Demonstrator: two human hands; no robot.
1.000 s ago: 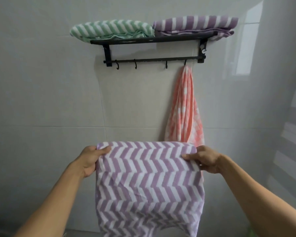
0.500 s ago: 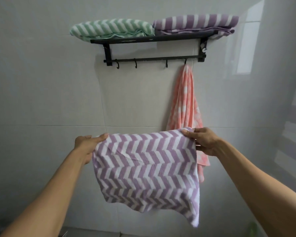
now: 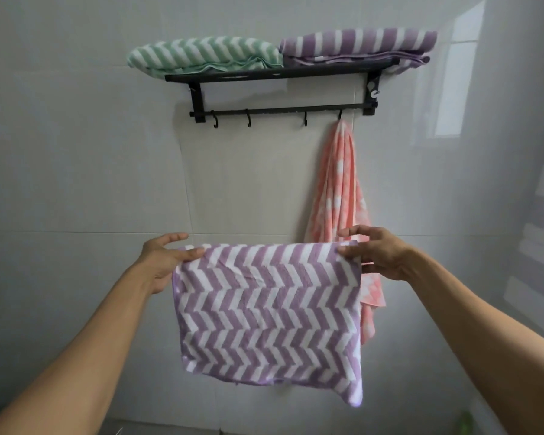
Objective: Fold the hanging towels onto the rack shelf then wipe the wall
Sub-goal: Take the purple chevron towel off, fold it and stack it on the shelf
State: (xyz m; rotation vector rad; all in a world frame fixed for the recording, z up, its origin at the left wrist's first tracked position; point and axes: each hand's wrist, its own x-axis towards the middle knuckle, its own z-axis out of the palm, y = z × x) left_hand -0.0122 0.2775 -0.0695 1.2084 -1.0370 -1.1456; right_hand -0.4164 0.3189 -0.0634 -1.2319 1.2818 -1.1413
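Left hand (image 3: pixel 162 262) and right hand (image 3: pixel 379 254) reaching forward, well apart, each pinching a top corner of the purple zigzag towel (image 3: pixel 269 312), thumb in front and fingers behind. Holding it stretched flat in the air in front of the tiled wall (image 3: pixel 76 152), below the black rack (image 3: pixel 283 89), its doubled lower edge hanging free and uneven at the right corner.

Behind it, a pink towel (image 3: pixel 343 189) dangling from the rightmost hook (image 3: pixel 339 116), bunched and partly hidden by the right hand. Up on the rack shelf (image 3: pixel 280 73), a folded green towel (image 3: pixel 201 54) lying at the left, touching a folded purple striped towel (image 3: pixel 358 45) at the right.

Likely handling as light, soft and limp: sagging wherever unsupported, not slippery, nothing to break. Probably best gripped at the corners or along the folded edge, keeping it taut so the layers stay aligned for the next fold.
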